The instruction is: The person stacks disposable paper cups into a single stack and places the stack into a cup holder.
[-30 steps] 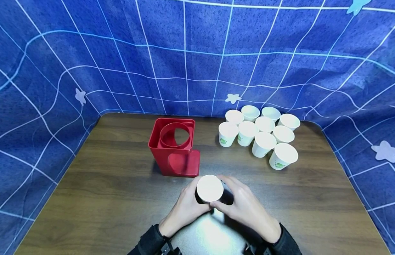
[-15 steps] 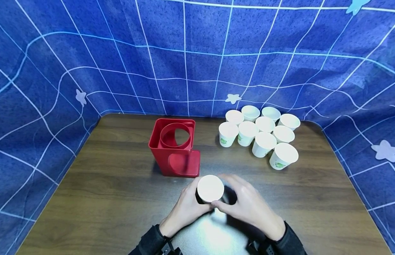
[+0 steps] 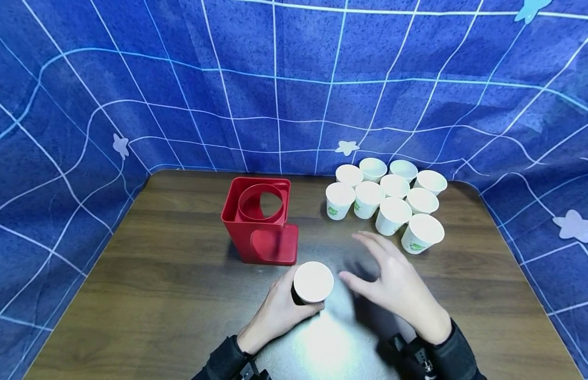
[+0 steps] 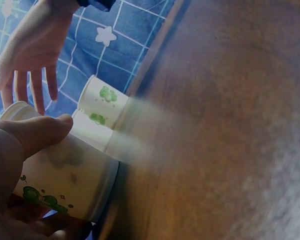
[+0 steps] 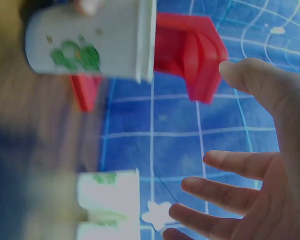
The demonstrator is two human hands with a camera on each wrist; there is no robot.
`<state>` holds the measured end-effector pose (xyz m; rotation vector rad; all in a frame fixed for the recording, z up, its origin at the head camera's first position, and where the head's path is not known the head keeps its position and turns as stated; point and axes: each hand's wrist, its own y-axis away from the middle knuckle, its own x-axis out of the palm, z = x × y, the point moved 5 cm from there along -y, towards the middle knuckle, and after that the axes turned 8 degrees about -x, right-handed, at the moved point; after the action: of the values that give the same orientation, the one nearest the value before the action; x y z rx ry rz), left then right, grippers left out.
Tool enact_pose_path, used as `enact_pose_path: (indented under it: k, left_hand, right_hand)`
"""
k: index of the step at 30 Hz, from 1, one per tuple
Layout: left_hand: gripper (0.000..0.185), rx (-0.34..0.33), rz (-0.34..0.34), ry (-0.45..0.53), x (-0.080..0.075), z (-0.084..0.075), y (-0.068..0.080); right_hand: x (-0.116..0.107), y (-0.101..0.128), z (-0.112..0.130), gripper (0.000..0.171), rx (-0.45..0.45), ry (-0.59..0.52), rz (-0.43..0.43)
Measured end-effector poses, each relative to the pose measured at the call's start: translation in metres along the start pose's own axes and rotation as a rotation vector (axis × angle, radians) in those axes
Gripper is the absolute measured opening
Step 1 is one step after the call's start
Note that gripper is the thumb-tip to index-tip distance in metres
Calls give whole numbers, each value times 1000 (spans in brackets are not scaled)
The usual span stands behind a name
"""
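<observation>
**Left hand on a paper cup, right hand spread beside it**

On the wooden table (image 3: 170,274) stands a red cup dispenser (image 3: 259,220), with a cluster of paper cups (image 3: 387,200) to its right. In front of the dispenser, the left hand (image 3: 277,311) grips an upright paper cup (image 3: 313,281). The right hand (image 3: 398,285) hovers just beside it, fingers straight and spread, holding nothing.

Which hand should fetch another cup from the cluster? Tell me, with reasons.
Probably the right hand: it is open, holds nothing, and hovers between the held cup and the cluster of cups on that side. The left hand grips the held cup, farther from the cluster.
</observation>
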<state>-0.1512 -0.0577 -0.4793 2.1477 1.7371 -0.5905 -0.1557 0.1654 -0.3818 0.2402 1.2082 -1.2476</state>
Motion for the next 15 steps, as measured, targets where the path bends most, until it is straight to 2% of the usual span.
enact_pose_path:
  k: [7,15]
  left_hand:
    - [73,-19,32,0,0,-1,-4]
    - [71,-22,48,-16,1,-2,-7]
  right_hand:
    - [-30,-7,-26,75,62,18,-92]
    - [-60,-14,-65,66,79,20,-248]
